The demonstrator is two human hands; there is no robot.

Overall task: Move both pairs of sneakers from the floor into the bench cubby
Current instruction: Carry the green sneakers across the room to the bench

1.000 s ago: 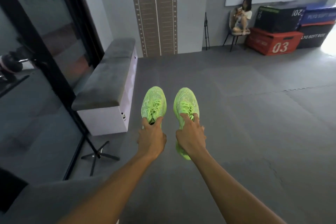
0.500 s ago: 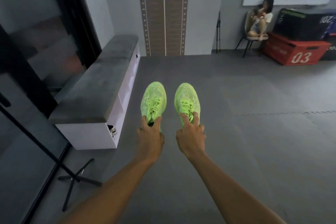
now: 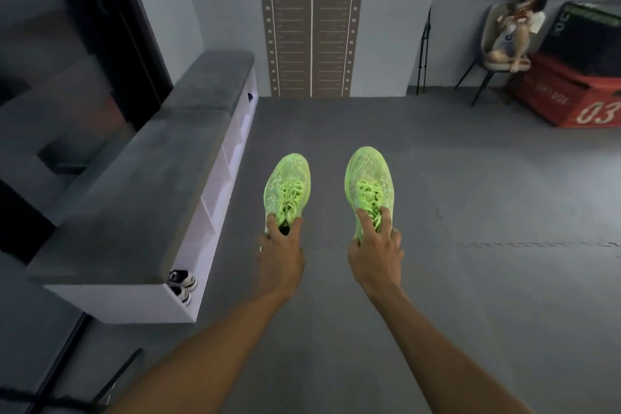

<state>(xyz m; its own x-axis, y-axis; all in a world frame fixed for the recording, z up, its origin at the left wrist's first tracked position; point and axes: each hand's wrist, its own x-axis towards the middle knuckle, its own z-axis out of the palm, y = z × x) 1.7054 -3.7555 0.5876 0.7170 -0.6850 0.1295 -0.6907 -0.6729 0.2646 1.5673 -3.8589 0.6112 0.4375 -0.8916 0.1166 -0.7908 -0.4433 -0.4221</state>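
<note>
I hold a pair of neon green sneakers in the air above the grey floor, toes pointing away from me. My left hand (image 3: 280,254) grips the left green sneaker (image 3: 287,188) at its collar. My right hand (image 3: 374,254) grips the right green sneaker (image 3: 369,183) by the tongue and laces. To my left stands the white bench (image 3: 208,212) with a grey cushion top and open cubbies facing right. A pair of white and black sneakers (image 3: 182,285) sits in the nearest cubby, only their toes showing.
A glass wall with a black frame (image 3: 111,20) runs behind the bench. A black stand foot (image 3: 117,376) lies on the floor at lower left. A person sits on a chair (image 3: 514,33) at the back right beside a red box (image 3: 578,97) and a black box (image 3: 584,33).
I have come closer to the bench, which now looms larger on the left. My hands have drawn apart, so the two green sneakers are farther from each other.
</note>
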